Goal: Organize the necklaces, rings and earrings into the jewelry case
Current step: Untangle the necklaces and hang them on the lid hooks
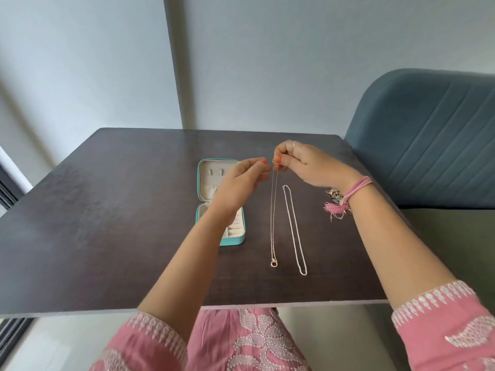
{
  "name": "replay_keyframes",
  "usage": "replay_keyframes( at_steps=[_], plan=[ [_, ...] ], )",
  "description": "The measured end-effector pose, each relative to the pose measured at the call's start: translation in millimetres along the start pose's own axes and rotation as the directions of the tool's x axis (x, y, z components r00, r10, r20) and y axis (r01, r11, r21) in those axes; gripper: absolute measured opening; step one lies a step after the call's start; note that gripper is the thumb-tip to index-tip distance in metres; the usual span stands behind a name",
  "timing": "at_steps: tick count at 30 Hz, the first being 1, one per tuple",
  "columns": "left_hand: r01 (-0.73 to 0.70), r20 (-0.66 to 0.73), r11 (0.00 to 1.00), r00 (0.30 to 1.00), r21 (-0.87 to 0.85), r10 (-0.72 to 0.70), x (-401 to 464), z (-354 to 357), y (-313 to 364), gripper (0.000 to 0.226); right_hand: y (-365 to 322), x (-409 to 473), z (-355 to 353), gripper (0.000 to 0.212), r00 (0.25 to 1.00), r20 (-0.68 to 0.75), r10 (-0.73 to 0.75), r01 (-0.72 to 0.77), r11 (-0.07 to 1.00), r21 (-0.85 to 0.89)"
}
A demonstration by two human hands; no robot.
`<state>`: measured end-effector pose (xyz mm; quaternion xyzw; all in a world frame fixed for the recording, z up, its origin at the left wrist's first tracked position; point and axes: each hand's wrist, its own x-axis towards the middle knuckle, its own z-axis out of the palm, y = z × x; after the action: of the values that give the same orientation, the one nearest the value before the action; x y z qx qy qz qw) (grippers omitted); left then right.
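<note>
Above the bench, a gold necklace is pinched at its clasp by the right hand; the left hand's fingertips, curled, are held beside it. Lowering into the open case is needed next.

Single head-worn view looks forward and down, close over the table

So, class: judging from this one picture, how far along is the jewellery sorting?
Done: the teal jewelry case lies open on the table; what it holds is partly hidden. In hand: the right hand pinches the top of the gold pendant necklace, with the left hand beside it. Left: the silver chain lies on the table, and a small jewelry cluster sits behind the right wrist.
</note>
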<state>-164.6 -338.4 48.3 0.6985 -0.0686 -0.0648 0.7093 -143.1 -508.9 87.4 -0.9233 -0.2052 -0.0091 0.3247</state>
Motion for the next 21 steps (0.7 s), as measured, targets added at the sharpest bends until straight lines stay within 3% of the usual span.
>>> replay_keyframes(
  at_steps=[5,10,15,21],
  plan=[
    [-0.065,0.152,0.996,0.986,-0.064,0.074,-8.3,2.9,26.9,0.021,-21.1,-8.0,-17.8,0.010,0.993,-0.038,-0.114,0.119,0.983,0.143],
    [-0.195,0.129,0.981,0.972,-0.001,0.194,-17.7,2.0,50.5,0.025,-39.2,-13.6,-35.3,0.010,0.977,-0.097,-0.192,0.208,0.957,0.204],
    [-0.313,0.120,0.945,0.946,0.094,0.301,-23.8,-6.0,74.6,0.014,-53.4,-15.5,-49.1,0.013,0.969,-0.130,-0.211,0.236,0.946,0.222],
    [-0.335,0.093,0.930,0.941,0.151,0.324,-29.1,-17.0,93.1,0.018,-69.7,-16.3,-59.2,0.011,0.977,-0.122,-0.173,0.197,0.954,0.224]
  ],
)
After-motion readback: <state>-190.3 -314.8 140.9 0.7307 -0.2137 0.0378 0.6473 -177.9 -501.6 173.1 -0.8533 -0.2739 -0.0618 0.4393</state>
